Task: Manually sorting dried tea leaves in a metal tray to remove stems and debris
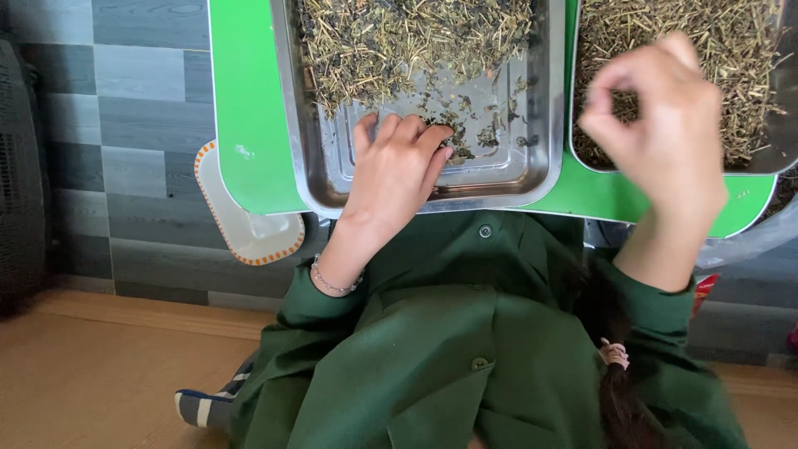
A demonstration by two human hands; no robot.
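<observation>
My left hand (391, 170), with a thin bracelet on the wrist, lies palm down in a steel tray (540, 179). Its fingertips touch a small clump of dried dark leaves at the tray's bare near end. A heap of dried green leaves and stems (407, 41) fills the far half of that tray. My right hand (665, 125) is raised and blurred, thumb and fingers pinched together above a second steel tray (752, 166) of pale dried stems (715, 50). I see nothing between the pinched fingers.
Both trays sit on a low bright green table (249, 108). A white dish with an orange dotted rim (249, 233) pokes out under its left corner. My dark green coat and a striped sock (199, 407) fill the foreground over wooden floor. A black object (17, 166) stands at far left.
</observation>
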